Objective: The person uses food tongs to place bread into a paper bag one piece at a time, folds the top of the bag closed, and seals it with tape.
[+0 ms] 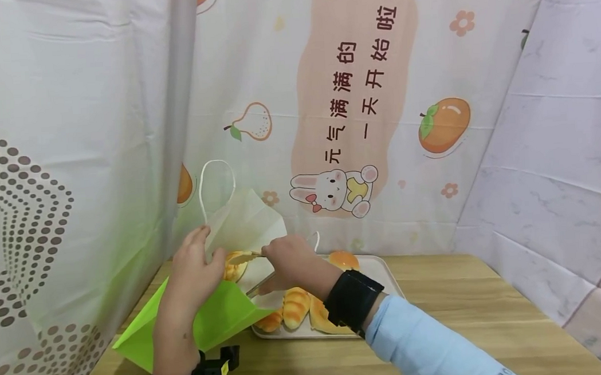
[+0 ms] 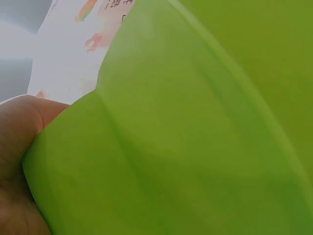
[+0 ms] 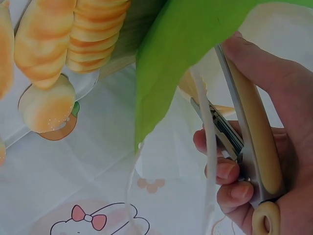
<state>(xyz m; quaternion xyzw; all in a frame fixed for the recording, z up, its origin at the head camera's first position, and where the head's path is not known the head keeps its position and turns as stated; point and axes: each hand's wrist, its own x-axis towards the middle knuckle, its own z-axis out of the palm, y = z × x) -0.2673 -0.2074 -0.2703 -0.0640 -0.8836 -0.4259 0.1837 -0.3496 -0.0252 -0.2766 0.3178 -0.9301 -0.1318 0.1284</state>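
My left hand (image 1: pixel 189 274) grips the edge of a green paper bag (image 1: pixel 221 321) with a white inside, lying tilted on its side. In the left wrist view, the thumb (image 2: pixel 19 132) is at the bag's edge and the green paper (image 2: pixel 161 147) fills most of the picture. My right hand (image 1: pixel 295 262) holds bread tongs (image 3: pixel 257 132) with tan grips, fingers curled round them. The tongs reach into the bag's mouth. A golden bread piece (image 1: pixel 235 270) shows at their tips inside, partly hidden by the left hand and bag.
Beside the bag, a pale tray (image 1: pixel 388 277) holds several breads, among them a ridged roll (image 1: pixel 296 308) and a round bun (image 1: pixel 343 260). The bag's white cord handle (image 1: pixel 215 162) stands up. A wooden table (image 1: pixel 458 310) lies beneath; a printed curtain (image 1: pixel 251 58) hangs behind.
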